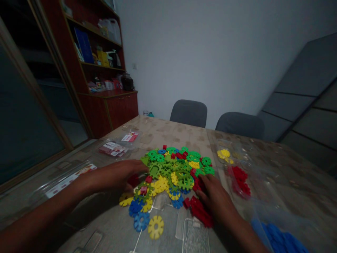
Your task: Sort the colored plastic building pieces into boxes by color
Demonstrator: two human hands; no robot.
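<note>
A heap of plastic flower-shaped building discs (168,167) in green, yellow, blue and red lies on the table. My left hand (122,174) is at the heap's left edge, thumb apart from the fingers, with a red piece partly visible between them. On the right side, my right hand (214,193) reaches in with fingers spread against the red pieces (200,211); its fingertips are partly hidden. Nearest to me are a loose yellow disc (156,227) and a blue disc (141,221).
To the right stand clear boxes holding yellow pieces (223,154), red pieces (240,181) and blue pieces (283,239). Clear packages with printed labels (113,149) lie left. Two grey chairs (189,112) stand behind the table (158,131); a wooden cabinet (122,109) is beyond.
</note>
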